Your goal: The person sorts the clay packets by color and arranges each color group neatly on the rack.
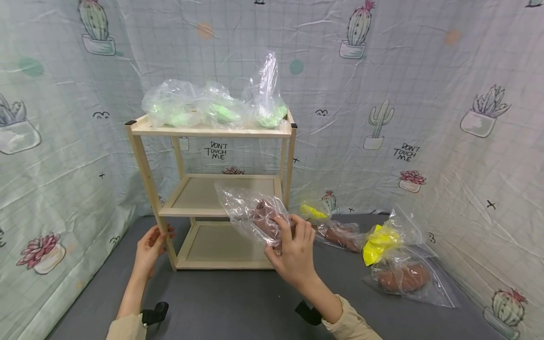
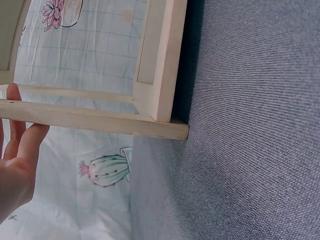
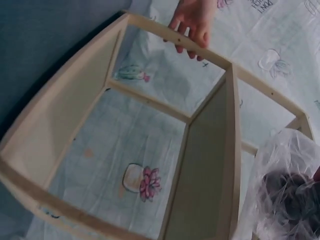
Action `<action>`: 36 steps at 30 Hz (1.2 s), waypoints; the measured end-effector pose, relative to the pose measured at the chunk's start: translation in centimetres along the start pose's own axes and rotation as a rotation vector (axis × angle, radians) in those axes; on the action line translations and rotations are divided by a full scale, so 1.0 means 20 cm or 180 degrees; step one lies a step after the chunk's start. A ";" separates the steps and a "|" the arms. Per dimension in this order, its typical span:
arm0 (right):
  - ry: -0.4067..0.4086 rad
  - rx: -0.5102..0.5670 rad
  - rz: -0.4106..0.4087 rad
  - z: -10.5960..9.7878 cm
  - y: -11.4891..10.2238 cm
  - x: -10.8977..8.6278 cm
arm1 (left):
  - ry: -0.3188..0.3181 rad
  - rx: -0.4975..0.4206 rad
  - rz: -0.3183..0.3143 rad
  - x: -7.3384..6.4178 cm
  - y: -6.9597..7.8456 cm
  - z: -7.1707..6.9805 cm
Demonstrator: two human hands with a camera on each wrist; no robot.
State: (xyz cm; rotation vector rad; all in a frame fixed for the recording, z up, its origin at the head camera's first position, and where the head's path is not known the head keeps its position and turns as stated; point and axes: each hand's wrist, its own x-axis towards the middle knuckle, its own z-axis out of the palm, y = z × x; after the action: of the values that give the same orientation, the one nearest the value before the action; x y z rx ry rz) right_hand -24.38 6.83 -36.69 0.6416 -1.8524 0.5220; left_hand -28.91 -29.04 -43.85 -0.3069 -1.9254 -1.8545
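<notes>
My right hand pinches a clear plastic bag with a brown, lumpy thing inside, in front of the middle and lower shelves. That bag's wrinkled plastic shows at the right edge of the right wrist view, its contents looking dark. A light wooden rack with three shelves stands on the grey surface. My left hand holds the rack's front left leg low down, thumb and fingers on either side of it. In the left wrist view that leg crosses between the fingers.
Bags with light green contents sit along the top shelf. To the rack's right lie bags with yellow contents and bags with brown contents. A patterned curtain surrounds the grey surface at the back and sides.
</notes>
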 end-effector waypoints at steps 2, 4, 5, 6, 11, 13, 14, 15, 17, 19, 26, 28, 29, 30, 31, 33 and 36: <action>-0.0006 -0.0045 0.0094 0.03 -0.02 0.03 | -0.0017 -0.0046 0.0013 0.00 0.00 0.00; 0.0001 -0.0114 0.0154 0.06 -0.04 0.06 | -0.0014 -0.0059 0.0023 0.00 0.00 0.00; 0.0007 -0.0156 0.0167 0.08 -0.05 0.07 | -0.0012 -0.0063 0.0029 0.00 0.00 0.00; 0.0013 -0.0204 0.0169 0.09 -0.05 0.09 | -0.0012 -0.0068 0.0033 0.00 -0.01 0.00; 0.0052 -0.0540 0.0026 0.15 -0.06 0.14 | -0.0008 -0.0059 0.0043 0.01 0.00 0.00; 0.0056 -0.0650 -0.0072 0.17 -0.06 0.16 | 0.0004 -0.0056 0.0054 0.01 0.00 0.00; 0.0052 -0.0682 -0.0119 0.17 -0.07 0.17 | 0.0007 -0.0060 0.0062 0.01 0.00 0.00; 0.0051 -0.0702 -0.0160 0.18 -0.07 0.18 | 0.0010 -0.0062 0.0069 0.01 0.00 0.00; 0.0049 -0.0728 -0.0226 0.19 -0.07 0.20 | 0.0013 -0.0076 0.0076 0.01 0.00 0.00; 0.0011 -0.0737 -0.0293 0.20 -0.06 0.22 | 0.0005 -0.0107 0.0084 0.01 0.00 0.01; -0.0685 -0.0647 -0.0554 0.20 -0.04 0.23 | -0.0014 -0.0057 0.0072 -0.01 -0.01 0.01; -0.0907 -0.0512 -0.0557 0.19 -0.04 0.22 | -0.0019 -0.0049 0.0070 -0.01 -0.01 0.00; -0.0995 -0.0445 -0.0555 0.18 -0.04 0.22 | -0.0017 -0.0046 0.0076 -0.01 -0.01 0.00; -0.1067 -0.0359 -0.0549 0.17 -0.04 0.22 | -0.0017 -0.0057 0.0084 -0.01 -0.01 0.00; -0.1122 -0.0299 -0.0558 0.17 -0.04 0.22 | -0.0017 -0.0074 0.0093 -0.01 -0.01 0.01; -0.1189 -0.0181 -0.0593 0.17 -0.03 0.23 | -0.0017 -0.0101 0.0104 -0.01 -0.01 0.01; -0.1172 -0.0181 -0.0704 0.17 -0.03 0.23 | -0.0033 -0.0142 0.0127 0.00 0.00 0.01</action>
State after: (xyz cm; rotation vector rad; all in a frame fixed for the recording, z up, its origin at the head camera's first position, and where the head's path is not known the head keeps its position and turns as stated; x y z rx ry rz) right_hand -27.74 3.35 -33.59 0.9395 -2.0952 0.2134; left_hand -28.93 -28.93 -43.88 -0.3670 -1.8729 -1.8757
